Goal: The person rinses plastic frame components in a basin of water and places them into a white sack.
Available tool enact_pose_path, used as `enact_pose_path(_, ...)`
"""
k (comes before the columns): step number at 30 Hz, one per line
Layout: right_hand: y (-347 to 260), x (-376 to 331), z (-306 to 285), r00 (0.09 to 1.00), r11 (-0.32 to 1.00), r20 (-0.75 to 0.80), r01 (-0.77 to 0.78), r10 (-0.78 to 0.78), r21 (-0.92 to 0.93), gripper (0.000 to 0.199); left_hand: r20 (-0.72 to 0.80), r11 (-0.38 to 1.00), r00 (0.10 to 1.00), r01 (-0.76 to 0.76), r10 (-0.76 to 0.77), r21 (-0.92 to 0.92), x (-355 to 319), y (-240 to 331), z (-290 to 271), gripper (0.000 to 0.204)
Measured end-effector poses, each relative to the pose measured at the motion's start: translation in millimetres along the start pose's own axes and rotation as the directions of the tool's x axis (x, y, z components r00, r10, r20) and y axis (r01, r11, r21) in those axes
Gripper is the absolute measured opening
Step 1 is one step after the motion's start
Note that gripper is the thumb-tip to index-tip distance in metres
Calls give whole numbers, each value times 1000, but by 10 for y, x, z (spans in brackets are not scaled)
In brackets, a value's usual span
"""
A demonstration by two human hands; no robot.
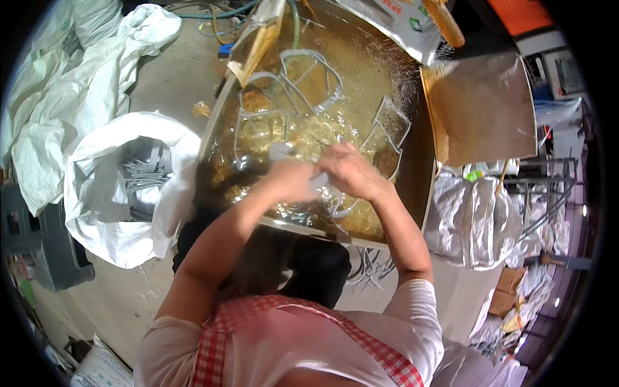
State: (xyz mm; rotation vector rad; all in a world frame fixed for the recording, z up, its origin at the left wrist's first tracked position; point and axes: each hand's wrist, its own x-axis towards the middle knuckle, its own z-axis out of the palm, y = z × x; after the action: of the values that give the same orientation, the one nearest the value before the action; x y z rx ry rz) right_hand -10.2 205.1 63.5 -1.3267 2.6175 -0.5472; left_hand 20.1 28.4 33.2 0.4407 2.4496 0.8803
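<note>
Both my hands meet over a tub of rippling, yellowish water (303,135). My left hand (293,179) is blurred by motion, its fingers closed at a pale grey plastic piece (318,181). Against the same piece, the fingers of my right hand (350,169) are bent and closed. The full shape of the piece is hidden by the hands. Just beyond my left hand, a rounded grey end (280,151) shows; I cannot tell whether it belongs to that piece. Thin grey plastic frames (312,80) lie in the water at the far side, with another frame (393,122) at the right.
A white woven sack (80,213) holding grey strips (145,174) stands open left of the tub. Grey scraps (371,267) lie on the floor below the tub's near edge. A brown board (480,109) rises at the right, above silvery sacks (474,219). A dark plastic stool (58,251) is at far left.
</note>
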Motion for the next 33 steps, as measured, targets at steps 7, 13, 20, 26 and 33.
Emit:
enact_pose_path(7, 811, -1103, 826, 273, 491, -409, -533, 871, 689, 18, -168, 918, 984, -9, -63, -397, 46, -415, 15, 46)
enact_pose_path(13, 667, -1498, 1713, 371, -518, 524, -123, 767, 846, 73, -25, 646, 1000, -12, -11, -763, -149, -259, -302, 35)
enact_pose_path(20, 776, -937, 1901, 443, -652, 506, 285, 740, 703, 103, 13, 797, 994, -83, 113, -598, -311, -466, -380, 39)
enact_pose_path(26, 1429, -618, 2187, 427, -584, 404, 664, 809, 466, 94, 209, 881, 944, -137, 254, -452, -542, -463, -471, 55)
enact_pose_path(33, 1670, -818, 1368, 145, -205, 245, 948, 959, 242, 51, 56, 804, 982, 179, -180, -567, -604, -690, -521, 40)
